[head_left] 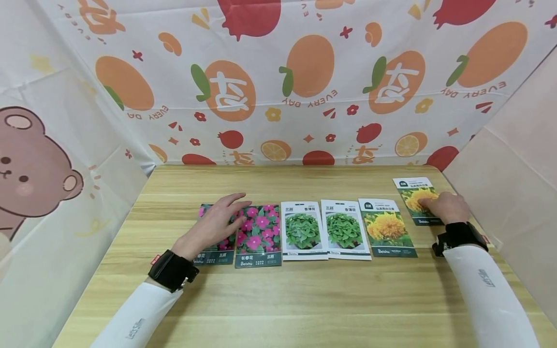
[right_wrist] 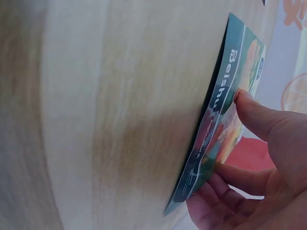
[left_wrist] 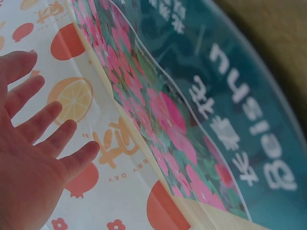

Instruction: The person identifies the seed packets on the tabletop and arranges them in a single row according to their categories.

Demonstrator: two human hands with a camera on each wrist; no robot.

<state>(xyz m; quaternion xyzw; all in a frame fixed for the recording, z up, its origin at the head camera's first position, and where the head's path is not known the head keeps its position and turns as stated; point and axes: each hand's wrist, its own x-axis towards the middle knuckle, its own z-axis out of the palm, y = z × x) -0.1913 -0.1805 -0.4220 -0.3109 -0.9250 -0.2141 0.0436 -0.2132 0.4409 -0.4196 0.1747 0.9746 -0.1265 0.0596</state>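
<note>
Seed packets in row on wooden table [head_left: 304, 299]. Left hand [head_left: 215, 224], fingers straight and spread, rests flat on leftmost pink-flower packet [head_left: 210, 256], which lies partly under it. Second pink-flower packet [head_left: 258, 235] just beside, edges touching or overlapping. Two green-leaf packets [head_left: 303, 230] [head_left: 345, 229] side by side at middle. Yellow-flower packet [head_left: 386, 227] next. Far-right yellow-flower packet [head_left: 417, 199] set slightly back from row; right hand [head_left: 446, 207] on it, thumb and curled fingers pinching its near edge in right wrist view. Fruit-print cloth [head_left: 278, 82] behind table.

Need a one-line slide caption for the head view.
Six seed packets lined up on a wooden table; left hand rests on a pink-flower packet, right hand on a yellow-flower packet.
</note>
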